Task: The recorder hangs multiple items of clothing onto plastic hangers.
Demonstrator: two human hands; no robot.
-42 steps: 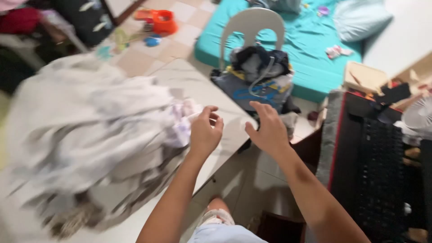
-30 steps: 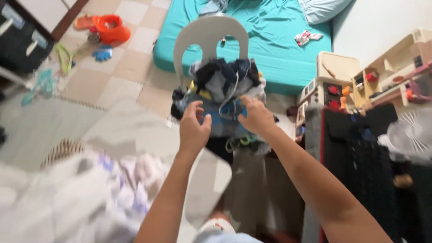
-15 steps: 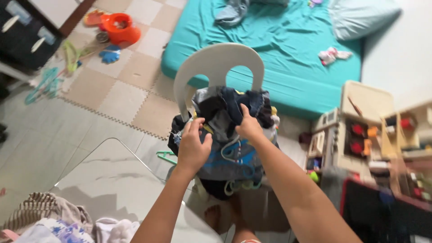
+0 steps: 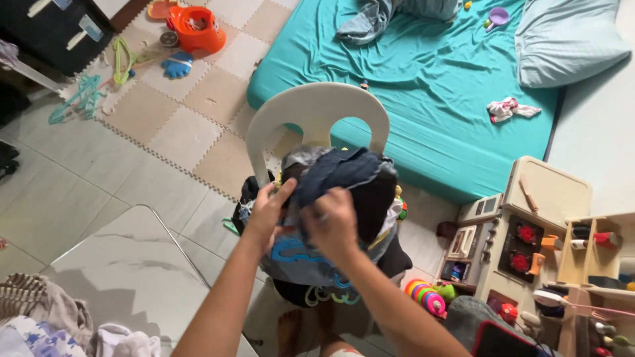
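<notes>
1. Head view, the hands: the left hand point(image 4: 266, 215) and the right hand point(image 4: 331, 225) are both stretched forward into a heap of clothes point(image 4: 331, 218) piled on the seat of a white plastic chair point(image 4: 316, 116).
2. The left hand's fingers point(image 4: 281, 193) are curled round the left edge of a dark blue garment point(image 4: 344, 175) at the top of the heap, gripping the cloth.
3. The right hand's fingers are bunched on the same dark blue garment just beside the left hand, the cloth gathered under them; the two hands are almost touching.
4. Under the dark garment lies a grey piece with blue printing point(image 4: 297, 254), and green hangers point(image 4: 324, 295) hang out below the heap.
5. Head view, the surroundings: a pale glossy surface point(image 4: 126, 271) fills the lower left, with a bundle of light, striped and flowered laundry point(image 4: 46, 324) at its near corner.
6. Behind the chair is a bed with a teal sheet point(image 4: 423, 86), bearing a pale blue pillow point(image 4: 569, 39) and a crumpled grey-blue cloth point(image 4: 377, 16).
7. To the right stands a toy kitchen point(image 4: 529, 231) in beige with red knobs; a coloured stacking toy point(image 4: 426, 297) lies on the floor beside it.
8. On the foam floor mats at upper left sit an orange potty point(image 4: 197, 30) and loose hangers point(image 4: 79, 96).
</notes>
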